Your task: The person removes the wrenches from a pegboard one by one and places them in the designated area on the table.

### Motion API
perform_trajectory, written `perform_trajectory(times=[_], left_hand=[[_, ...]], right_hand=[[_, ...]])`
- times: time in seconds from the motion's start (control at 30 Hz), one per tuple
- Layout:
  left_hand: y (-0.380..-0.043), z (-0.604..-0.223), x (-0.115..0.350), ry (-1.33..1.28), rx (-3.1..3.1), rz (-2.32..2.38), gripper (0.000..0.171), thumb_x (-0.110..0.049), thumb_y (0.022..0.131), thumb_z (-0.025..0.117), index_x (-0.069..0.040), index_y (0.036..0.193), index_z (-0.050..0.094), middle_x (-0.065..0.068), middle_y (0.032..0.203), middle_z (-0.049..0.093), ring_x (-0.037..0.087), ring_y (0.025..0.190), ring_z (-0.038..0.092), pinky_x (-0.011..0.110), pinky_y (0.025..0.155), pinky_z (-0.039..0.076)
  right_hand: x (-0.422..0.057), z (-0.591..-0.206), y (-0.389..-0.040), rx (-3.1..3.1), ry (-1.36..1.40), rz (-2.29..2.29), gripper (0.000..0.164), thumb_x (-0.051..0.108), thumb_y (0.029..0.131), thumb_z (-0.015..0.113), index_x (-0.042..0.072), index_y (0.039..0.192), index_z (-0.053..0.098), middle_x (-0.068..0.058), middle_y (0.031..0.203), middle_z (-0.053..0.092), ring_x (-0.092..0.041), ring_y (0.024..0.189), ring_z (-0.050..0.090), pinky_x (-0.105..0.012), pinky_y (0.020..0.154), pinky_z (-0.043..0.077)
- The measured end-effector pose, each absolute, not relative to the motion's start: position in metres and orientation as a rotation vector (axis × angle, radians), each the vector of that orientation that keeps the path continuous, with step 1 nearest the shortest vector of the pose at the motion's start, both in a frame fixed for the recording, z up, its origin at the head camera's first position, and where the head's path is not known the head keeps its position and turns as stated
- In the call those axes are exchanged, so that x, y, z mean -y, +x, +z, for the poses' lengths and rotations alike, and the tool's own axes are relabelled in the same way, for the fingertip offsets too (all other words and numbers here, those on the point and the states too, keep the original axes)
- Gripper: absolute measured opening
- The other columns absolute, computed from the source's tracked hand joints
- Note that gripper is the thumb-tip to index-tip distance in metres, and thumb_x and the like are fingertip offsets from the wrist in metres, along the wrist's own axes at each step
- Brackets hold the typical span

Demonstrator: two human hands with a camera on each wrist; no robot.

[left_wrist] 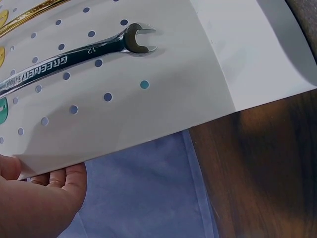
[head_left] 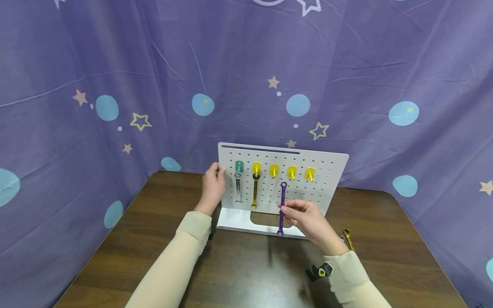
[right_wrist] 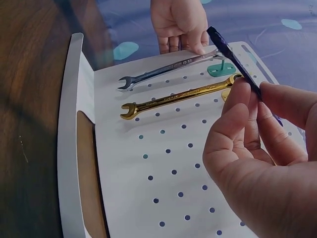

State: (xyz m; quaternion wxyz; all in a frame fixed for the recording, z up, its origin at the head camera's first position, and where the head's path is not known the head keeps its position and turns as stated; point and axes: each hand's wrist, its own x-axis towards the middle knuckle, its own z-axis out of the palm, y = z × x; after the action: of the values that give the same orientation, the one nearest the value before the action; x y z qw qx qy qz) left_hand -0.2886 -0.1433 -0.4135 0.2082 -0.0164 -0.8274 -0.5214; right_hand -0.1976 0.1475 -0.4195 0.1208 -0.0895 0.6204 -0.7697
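A purple combination wrench [head_left: 283,201] is pinched between the thumb and fingers of my right hand [head_left: 308,220]. It hangs nearly upright in front of the white pegboard [head_left: 319,196], ring end up, just below the yellow hooks. My left hand [head_left: 213,184] grips the board's left edge, thumb on the front and fingers behind, as the left wrist view shows. A silver wrench [left_wrist: 74,57] hangs from the green hook [head_left: 239,166] at the left. Beside it a gold wrench [right_wrist: 181,96] hangs from a yellow hook [head_left: 256,167].
Three yellow hooks to the right, one of them the middle hook [head_left: 292,172], bear nothing. Another gold wrench [head_left: 348,238] lies on the wooden table [head_left: 385,239] behind my right wrist, with a silver end beside it. A purple patterned curtain [head_left: 246,77] hangs behind the table.
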Motion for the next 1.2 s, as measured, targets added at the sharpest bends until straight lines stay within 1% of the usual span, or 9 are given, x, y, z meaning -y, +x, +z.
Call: perform_trajectory(times=[0.07, 0.33, 0.43, 0.6, 0.7, 0.83, 0.93, 1.0, 1.2], left_hand=[[-0.289, -0.414, 0.143, -0.045, 2.301, -1.454, 0.015, -0.012, 0.109, 0.050, -0.001, 0.101, 0.056, 0.019, 0.101, 0.066, 0.029, 0.084, 0.057, 0.042, 0.071, 0.047], [-0.288, -0.413, 0.143, -0.040, 2.311, -1.469, 0.015, -0.012, 0.109, 0.048, -0.001, 0.103, 0.057, 0.020, 0.106, 0.066, 0.030, 0.090, 0.058, 0.044, 0.076, 0.049], [-0.288, -0.413, 0.143, -0.036, 2.319, -1.473, 0.016, -0.013, 0.109, 0.048, -0.001, 0.105, 0.057, 0.020, 0.107, 0.066, 0.030, 0.092, 0.059, 0.045, 0.077, 0.049], [-0.288, -0.412, 0.143, -0.042, 2.314, -1.480, 0.016, -0.014, 0.109, 0.048, -0.001, 0.104, 0.057, 0.019, 0.105, 0.066, 0.029, 0.089, 0.058, 0.043, 0.074, 0.048], [-0.287, -0.412, 0.143, -0.045, 2.307, -1.480, 0.016, -0.013, 0.109, 0.048, -0.001, 0.103, 0.057, 0.019, 0.104, 0.066, 0.029, 0.087, 0.057, 0.042, 0.073, 0.047], [-0.287, -0.412, 0.143, -0.046, 2.311, -1.470, 0.016, -0.013, 0.109, 0.049, -0.001, 0.102, 0.057, 0.019, 0.103, 0.066, 0.029, 0.087, 0.057, 0.042, 0.073, 0.048], [-0.287, -0.412, 0.143, -0.047, 2.318, -1.467, 0.016, -0.014, 0.109, 0.048, -0.001, 0.103, 0.057, 0.019, 0.105, 0.066, 0.029, 0.088, 0.058, 0.043, 0.074, 0.048], [-0.287, -0.412, 0.142, -0.045, 2.320, -1.468, 0.016, -0.013, 0.109, 0.048, -0.001, 0.105, 0.057, 0.019, 0.107, 0.066, 0.029, 0.090, 0.059, 0.044, 0.075, 0.049], [-0.287, -0.412, 0.142, -0.036, 2.315, -1.459, 0.016, -0.013, 0.109, 0.049, 0.000, 0.107, 0.058, 0.020, 0.107, 0.066, 0.031, 0.091, 0.060, 0.046, 0.077, 0.050]], right_hand=[[-0.149, -0.420, -0.197, -1.812, -0.265, -2.247, 0.010, -0.001, 0.097, 0.067, -0.007, 0.105, 0.070, -0.012, 0.097, 0.064, -0.020, 0.082, 0.061, -0.029, 0.074, 0.055], [-0.154, -0.426, -0.197, -1.811, -0.290, -2.242, 0.013, -0.001, 0.098, 0.066, -0.010, 0.107, 0.068, -0.010, 0.094, 0.066, -0.020, 0.081, 0.063, -0.032, 0.076, 0.056], [-0.156, -0.428, -0.197, -1.820, -0.289, -2.237, 0.019, -0.001, 0.098, 0.065, -0.016, 0.111, 0.064, -0.011, 0.095, 0.066, -0.019, 0.082, 0.063, -0.033, 0.078, 0.056], [-0.158, -0.429, -0.197, -1.835, -0.266, -2.232, 0.024, -0.002, 0.098, 0.064, -0.020, 0.114, 0.060, -0.011, 0.098, 0.066, -0.019, 0.083, 0.063, -0.036, 0.082, 0.056], [-0.159, -0.431, -0.196, -1.831, -0.273, -2.241, 0.021, -0.003, 0.098, 0.063, -0.019, 0.112, 0.061, -0.011, 0.097, 0.066, -0.018, 0.083, 0.064, -0.037, 0.083, 0.056], [-0.161, -0.434, -0.196, -1.829, -0.272, -2.252, 0.012, -0.003, 0.098, 0.064, -0.011, 0.107, 0.067, -0.011, 0.097, 0.067, -0.018, 0.081, 0.064, -0.039, 0.082, 0.056], [-0.163, -0.435, -0.196, -1.842, -0.248, -2.252, 0.009, -0.002, 0.098, 0.065, -0.005, 0.105, 0.070, -0.011, 0.097, 0.067, -0.018, 0.081, 0.064, -0.040, 0.083, 0.056], [-0.164, -0.436, -0.195, -1.852, -0.224, -2.251, 0.009, -0.002, 0.097, 0.066, -0.005, 0.105, 0.070, -0.011, 0.097, 0.067, -0.017, 0.081, 0.064, -0.038, 0.082, 0.056], [-0.168, -0.437, -0.194, -1.894, -0.185, -2.225, 0.022, -0.001, 0.097, 0.066, -0.017, 0.112, 0.063, -0.010, 0.096, 0.066, -0.015, 0.080, 0.062, -0.030, 0.076, 0.056]])
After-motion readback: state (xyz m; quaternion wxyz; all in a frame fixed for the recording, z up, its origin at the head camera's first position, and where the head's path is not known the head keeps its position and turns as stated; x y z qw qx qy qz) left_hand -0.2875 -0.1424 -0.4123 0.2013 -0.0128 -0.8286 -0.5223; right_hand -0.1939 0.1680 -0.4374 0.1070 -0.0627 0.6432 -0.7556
